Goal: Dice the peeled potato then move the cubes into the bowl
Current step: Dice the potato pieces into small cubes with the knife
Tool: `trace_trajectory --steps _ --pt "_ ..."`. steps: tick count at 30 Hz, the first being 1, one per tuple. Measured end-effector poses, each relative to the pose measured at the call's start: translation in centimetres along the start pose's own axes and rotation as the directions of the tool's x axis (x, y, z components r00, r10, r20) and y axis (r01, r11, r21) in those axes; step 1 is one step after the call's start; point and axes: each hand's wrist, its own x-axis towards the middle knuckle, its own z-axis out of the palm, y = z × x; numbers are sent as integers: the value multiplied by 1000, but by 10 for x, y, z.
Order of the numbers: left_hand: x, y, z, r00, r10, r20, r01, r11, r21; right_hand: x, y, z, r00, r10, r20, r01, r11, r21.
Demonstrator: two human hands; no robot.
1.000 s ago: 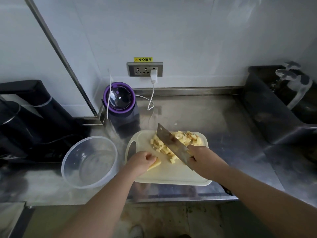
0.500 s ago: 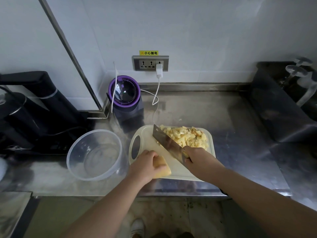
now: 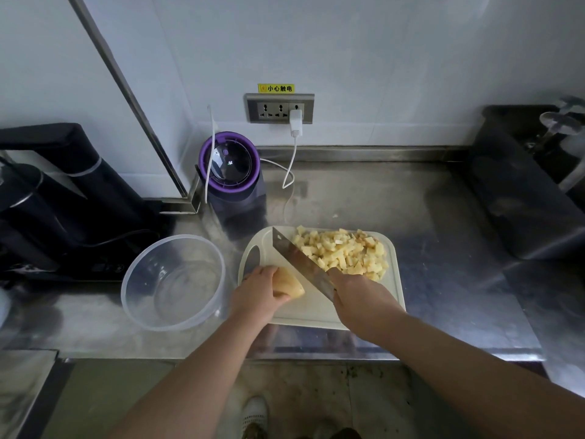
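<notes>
My left hand [image 3: 258, 288] grips the last potato chunk [image 3: 289, 285], its point aimed right toward the cleaver [image 3: 302, 264]. My right hand [image 3: 359, 296] clasps the cleaver handle, the blade just beside the chunk.

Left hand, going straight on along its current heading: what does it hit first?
Beyond the potato piece it grips, the left hand would likely meet the cleaver held by the right hand, its blade slanted across the cutting board. How high the blade sits above the board is unclear.
</notes>
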Motion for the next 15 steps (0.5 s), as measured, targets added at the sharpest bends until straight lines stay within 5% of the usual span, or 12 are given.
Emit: trace_trajectory --steps 4,15 --pt "-6 -2 1 997 -47 -64 34 982 -184 -5 -9 14 1000 -16 20 18 996 -82" --pt "-10 -2 8 988 -45 -144 30 994 -103 -12 -19 20 998 -65 18 67 982 -175"
